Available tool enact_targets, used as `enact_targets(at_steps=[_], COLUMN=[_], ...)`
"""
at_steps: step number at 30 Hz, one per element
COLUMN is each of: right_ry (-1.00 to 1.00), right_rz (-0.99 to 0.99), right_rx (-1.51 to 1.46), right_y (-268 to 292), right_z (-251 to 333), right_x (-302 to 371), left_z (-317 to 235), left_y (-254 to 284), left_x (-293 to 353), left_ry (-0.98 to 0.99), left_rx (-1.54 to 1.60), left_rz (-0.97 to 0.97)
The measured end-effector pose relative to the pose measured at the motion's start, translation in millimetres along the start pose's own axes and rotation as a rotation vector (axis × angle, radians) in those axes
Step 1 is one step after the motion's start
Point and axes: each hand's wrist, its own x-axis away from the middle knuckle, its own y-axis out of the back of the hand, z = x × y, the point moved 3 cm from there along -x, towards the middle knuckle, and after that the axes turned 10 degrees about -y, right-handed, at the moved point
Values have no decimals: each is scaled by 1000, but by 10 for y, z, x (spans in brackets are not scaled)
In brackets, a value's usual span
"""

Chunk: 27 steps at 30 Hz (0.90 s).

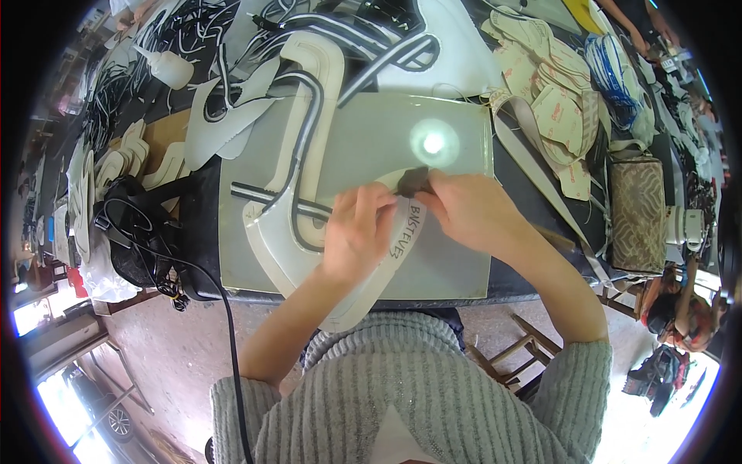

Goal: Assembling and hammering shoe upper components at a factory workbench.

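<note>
The person leans over a pale grey translucent cutting mat (456, 263) that covers the middle of the bench (533, 174), and both hands meet near its centre. The left hand (357, 232) lies palm down with its fingers curled onto a long cream-white curved pattern piece (386, 267), pressing it flat against the mat, seemingly so it cannot slide. The right hand (464, 207) is pinched together on a small dark grey scrap of material (413, 181), holding it down against the upper end of that pattern piece, as though lining one edge to the other. The pattern piece sits on the near half of the mat, its long axis running diagonally: the lower end points toward the person's body at the near-left edge of the bench, the upper end sweeps up and right under the hands. Just left of it lies a bigger cream shoe-upper panel with dark grey and white stripe bands (297, 178), stretching away from the person. A stack of beige printed cut pieces (553, 100) rests well off to the right, and a black cable bundle (135, 232) sits at the left edge.
</note>
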Motion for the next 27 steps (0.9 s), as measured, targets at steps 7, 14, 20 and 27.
enact_targets(at_steps=[7, 14, 20, 27], right_ry=[-28, -32, -92, -64], right_rz=[-106, 43, 118, 10], right_rx=[-121, -10, 5, -3], right_y=[182, 55, -32, -97], right_z=[89, 64, 69, 34], right_x=[-61, -6, 16, 71], left_z=[0, 8, -5, -120], left_y=[2, 6, 18, 35], left_x=[15, 0, 44, 116], left_ry=[21, 23, 52, 15], left_rx=[-10, 8, -37, -88], left_rz=[19, 8, -42, 19])
